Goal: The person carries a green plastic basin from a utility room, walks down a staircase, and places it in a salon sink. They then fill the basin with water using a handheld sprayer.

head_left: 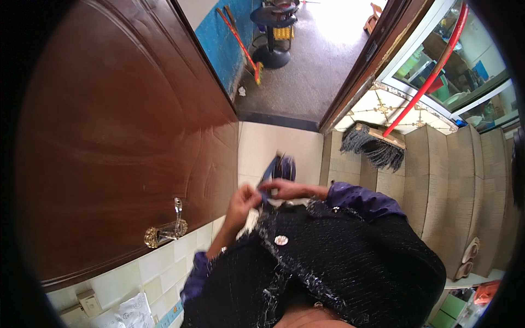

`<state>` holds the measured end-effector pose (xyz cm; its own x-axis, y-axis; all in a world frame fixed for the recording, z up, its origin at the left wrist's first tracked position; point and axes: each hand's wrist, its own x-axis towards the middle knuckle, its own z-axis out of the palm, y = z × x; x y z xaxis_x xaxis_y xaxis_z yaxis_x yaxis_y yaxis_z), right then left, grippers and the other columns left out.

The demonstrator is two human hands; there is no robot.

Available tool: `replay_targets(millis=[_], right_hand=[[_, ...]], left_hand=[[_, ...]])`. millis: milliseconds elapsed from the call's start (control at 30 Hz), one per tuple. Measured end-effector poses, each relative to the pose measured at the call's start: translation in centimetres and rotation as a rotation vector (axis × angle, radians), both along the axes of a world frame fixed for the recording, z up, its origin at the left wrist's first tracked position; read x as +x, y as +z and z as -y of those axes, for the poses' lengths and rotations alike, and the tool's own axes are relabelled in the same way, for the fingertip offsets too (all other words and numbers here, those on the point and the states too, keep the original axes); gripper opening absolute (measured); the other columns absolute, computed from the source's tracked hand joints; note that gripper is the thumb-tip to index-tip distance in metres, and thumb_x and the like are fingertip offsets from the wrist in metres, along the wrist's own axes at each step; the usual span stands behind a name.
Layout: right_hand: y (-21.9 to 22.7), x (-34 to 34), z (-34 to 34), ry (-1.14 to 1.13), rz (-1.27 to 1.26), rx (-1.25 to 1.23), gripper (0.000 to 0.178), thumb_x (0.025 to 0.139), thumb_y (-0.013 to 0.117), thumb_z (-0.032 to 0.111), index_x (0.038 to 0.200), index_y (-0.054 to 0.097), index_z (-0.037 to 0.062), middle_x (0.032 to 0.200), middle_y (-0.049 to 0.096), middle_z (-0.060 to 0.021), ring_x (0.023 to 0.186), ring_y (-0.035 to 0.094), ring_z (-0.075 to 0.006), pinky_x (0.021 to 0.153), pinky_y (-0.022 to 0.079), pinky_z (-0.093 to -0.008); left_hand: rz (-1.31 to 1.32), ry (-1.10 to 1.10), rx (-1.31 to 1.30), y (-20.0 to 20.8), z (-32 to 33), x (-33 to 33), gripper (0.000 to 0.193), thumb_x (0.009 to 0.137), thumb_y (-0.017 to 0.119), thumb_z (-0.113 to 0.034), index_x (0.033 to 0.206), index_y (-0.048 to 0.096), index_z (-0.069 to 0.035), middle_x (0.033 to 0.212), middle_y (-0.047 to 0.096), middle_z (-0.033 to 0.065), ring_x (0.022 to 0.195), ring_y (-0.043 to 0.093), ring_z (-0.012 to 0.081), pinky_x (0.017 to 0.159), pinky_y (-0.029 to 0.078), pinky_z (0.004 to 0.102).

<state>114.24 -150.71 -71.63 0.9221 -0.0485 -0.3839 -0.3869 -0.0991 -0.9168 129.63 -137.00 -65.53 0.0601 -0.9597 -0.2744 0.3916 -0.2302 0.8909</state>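
In front of my black jacket, my left hand and my right hand meet close together. Both are closed on a soft dark blue-purple cloth thing. A narrow part of it runs between my fingers, and the rest hangs just beyond them, low over the pale floor tiles. Motion blurs it, so its exact kind cannot be told. My left fingers pinch near its end; my right fingers reach across from the other side.
A brown door with an ornate handle stands at my left. Ahead, a raised threshold crosses the doorway; beyond are a broom and a black stool. Right, a red-handled mop rests on tiled steps.
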Motion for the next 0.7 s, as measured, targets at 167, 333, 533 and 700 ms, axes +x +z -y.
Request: replay_targets(millis=[167,333,533,700], right_hand=[[1.8,-1.1,7.5,-0.485,0.455,-0.687,0.086,0.056,0.075,0.009,0.131,0.032,0.0058,0.119,0.042,-0.0186,0.112,0.040,-0.0351,0.097,0.033,-0.0401],[5.7,2.4,14.4,-0.922,0.511,-0.852,0.043,0.068,0.068,0.018,0.106,0.052,0.0086,0.101,0.054,-0.0148,0.092,0.053,-0.0256,0.076,0.043,-0.0376],[11.0,1.4,16.2,-1.193,0.647,-0.399,0.017,0.083,0.050,0.012,0.077,0.062,0.0016,0.073,0.062,-0.0039,0.068,0.056,-0.0105,0.059,0.043,-0.0240],[14.4,0.0,14.5,-1.207,0.677,-0.144,0.017,0.085,0.045,0.009,0.087,0.060,0.0015,0.075,0.060,-0.0032,0.066,0.054,-0.0104,0.060,0.043,-0.0239]], left_hand=[[-0.092,-0.068,-0.298,6.9,11.9,1.8,0.012,0.084,0.055,-0.008,0.076,0.047,-0.004,0.069,0.053,0.0051,0.056,0.053,0.0116,0.050,0.045,0.0237],[0.138,-0.247,-0.702,13.3,18.1,1.0,0.020,0.083,0.061,-0.016,0.074,0.048,-0.003,0.065,0.047,-0.0021,0.061,0.044,0.0031,0.053,0.036,0.0182],[0.868,0.081,-1.206,12.4,21.4,2.9,0.028,0.078,0.064,-0.016,0.102,0.057,-0.004,0.101,0.059,0.0126,0.098,0.055,0.0204,0.086,0.042,0.0310],[1.108,-0.065,-0.518,0.7,17.9,4.2,0.103,0.060,0.074,-0.046,0.134,0.022,0.002,0.135,0.026,0.0254,0.127,0.026,0.0347,0.105,0.022,0.0383]])
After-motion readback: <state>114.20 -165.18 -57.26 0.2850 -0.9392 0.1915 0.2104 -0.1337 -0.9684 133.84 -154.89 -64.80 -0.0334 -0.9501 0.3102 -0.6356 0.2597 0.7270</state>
